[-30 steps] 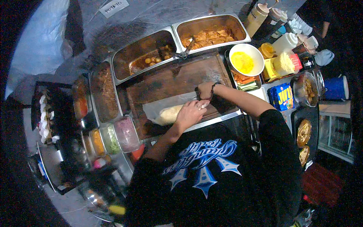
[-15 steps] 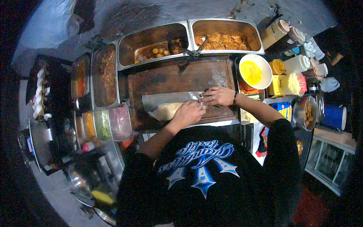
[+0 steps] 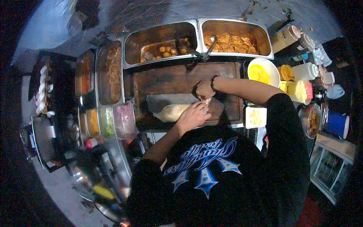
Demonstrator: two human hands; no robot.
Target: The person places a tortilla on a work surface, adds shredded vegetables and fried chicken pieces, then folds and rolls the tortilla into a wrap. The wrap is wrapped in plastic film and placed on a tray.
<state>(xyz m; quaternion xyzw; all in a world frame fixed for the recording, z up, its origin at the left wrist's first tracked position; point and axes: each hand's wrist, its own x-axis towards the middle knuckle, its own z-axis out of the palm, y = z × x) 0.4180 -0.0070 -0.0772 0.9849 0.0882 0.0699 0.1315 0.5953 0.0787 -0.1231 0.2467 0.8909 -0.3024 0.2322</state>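
A pale rolled flatbread wrap (image 3: 170,113) lies on a sheet of white wrapping paper (image 3: 162,100) on the dark wooden board (image 3: 160,80). My left hand (image 3: 194,116) is curled over the right end of the wrap and the paper around it. Just beyond it, my right hand (image 3: 204,90) is closed in a fist with the wrist bent. A bunched white end of the paper shows between the two hands, gripped at the right fingers. Those fingertips are partly hidden.
Behind the board stand steel pans of potatoes in sauce (image 3: 162,51) and sauced meat (image 3: 234,44). A pan of shredded meat (image 3: 113,73) and tubs of chopped vegetables (image 3: 124,119) line the left. To the right are a white bowl of yellow food (image 3: 275,70) and squeeze bottles (image 3: 302,70).
My right hand has gone from lying flat on the paper to a closed fist, raised and turned, with the paper end bunched up. My left hand stays at the wrap's right end.
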